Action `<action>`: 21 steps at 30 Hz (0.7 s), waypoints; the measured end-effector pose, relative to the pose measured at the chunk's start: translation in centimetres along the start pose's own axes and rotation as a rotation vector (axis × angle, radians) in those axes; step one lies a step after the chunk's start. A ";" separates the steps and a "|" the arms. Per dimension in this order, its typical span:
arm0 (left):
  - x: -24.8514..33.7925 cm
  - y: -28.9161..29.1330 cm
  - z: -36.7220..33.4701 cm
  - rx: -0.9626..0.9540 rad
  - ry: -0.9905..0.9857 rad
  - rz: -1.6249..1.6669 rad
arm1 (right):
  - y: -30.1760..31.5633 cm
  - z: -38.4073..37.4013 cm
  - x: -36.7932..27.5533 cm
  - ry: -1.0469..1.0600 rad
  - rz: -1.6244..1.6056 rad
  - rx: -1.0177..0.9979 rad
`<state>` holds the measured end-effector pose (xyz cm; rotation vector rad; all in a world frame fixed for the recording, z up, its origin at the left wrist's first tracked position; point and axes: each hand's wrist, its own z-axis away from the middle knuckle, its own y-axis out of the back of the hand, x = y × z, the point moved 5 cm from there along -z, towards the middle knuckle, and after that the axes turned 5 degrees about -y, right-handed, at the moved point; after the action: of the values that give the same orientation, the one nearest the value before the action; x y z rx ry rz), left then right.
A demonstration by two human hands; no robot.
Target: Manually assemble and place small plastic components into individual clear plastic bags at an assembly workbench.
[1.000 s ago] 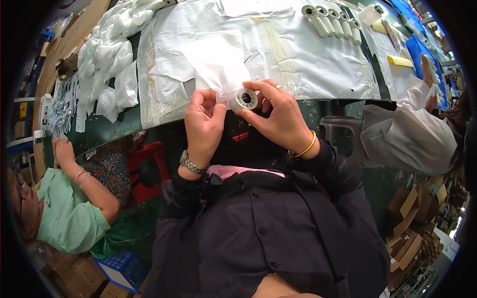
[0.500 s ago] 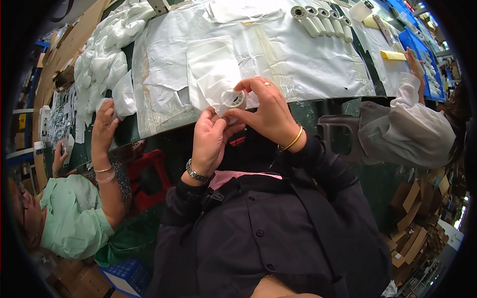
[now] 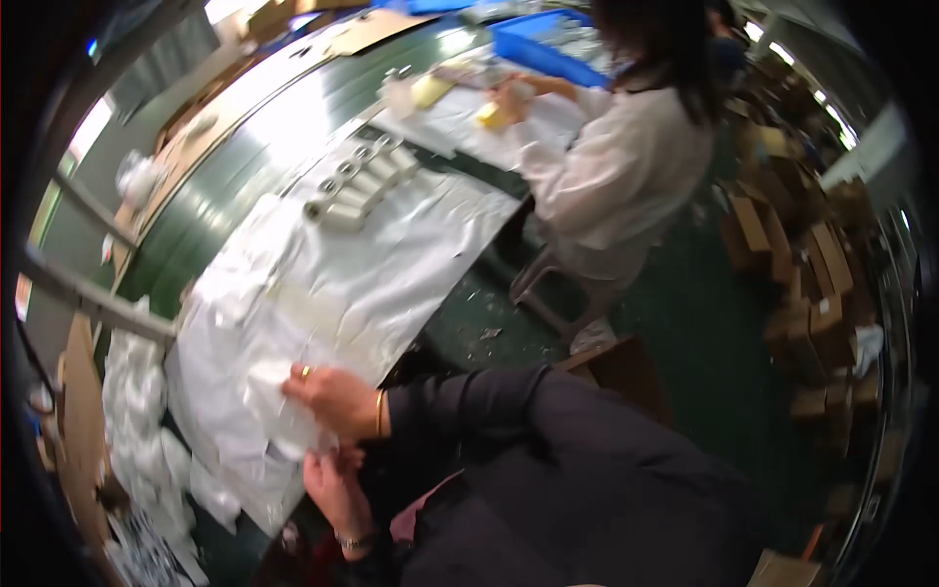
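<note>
A thin white plastic bag (image 3: 282, 416) hangs between my hands above the sheeted table edge. My right hand (image 3: 337, 399), with a ring and a gold bangle, has its fingers closed on the bag's upper side. Just below it, my left hand (image 3: 335, 489), with a wristwatch, pinches the bag's near edge. Motion blur softens the fingers. The round, ring-ended white part seen between my hands earlier is hidden now. Beyond them, several white cylinders (image 3: 340, 217) with dark-holed round ends lie in a row on the white sheet (image 3: 391, 284).
At the table's far right a co-worker in a pale top (image 3: 611, 161) handles something near a yellow piece (image 3: 489, 115). A blue bin (image 3: 548, 47) stands beyond. Crumpled white bags (image 3: 137, 391) heap at the left. A stool (image 3: 562, 293) and cardboard boxes (image 3: 822, 284) stand to the right.
My view has swung to the right, so the table and my hands appear further left and lower. Both hands stay together at the bag; the round part has gone out of sight.
</note>
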<state>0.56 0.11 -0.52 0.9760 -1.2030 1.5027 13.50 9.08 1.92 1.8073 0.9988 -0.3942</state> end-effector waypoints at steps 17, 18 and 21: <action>1.2 -0.5 -1.5 0.147 -0.018 -0.118 | 4.4 4.6 0.8 -0.310 -0.269 -0.072; 1.4 -0.2 -1.2 0.108 -0.005 -0.143 | 4.7 4.6 0.9 -0.310 -0.266 -0.066; 1.9 0.0 -0.1 0.031 0.024 -0.193 | 5.5 5.3 1.1 -0.327 -0.247 -0.051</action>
<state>0.10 0.58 1.26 1.0606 -1.0404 1.3793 19.30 3.99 2.15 1.5159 0.9904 -0.7830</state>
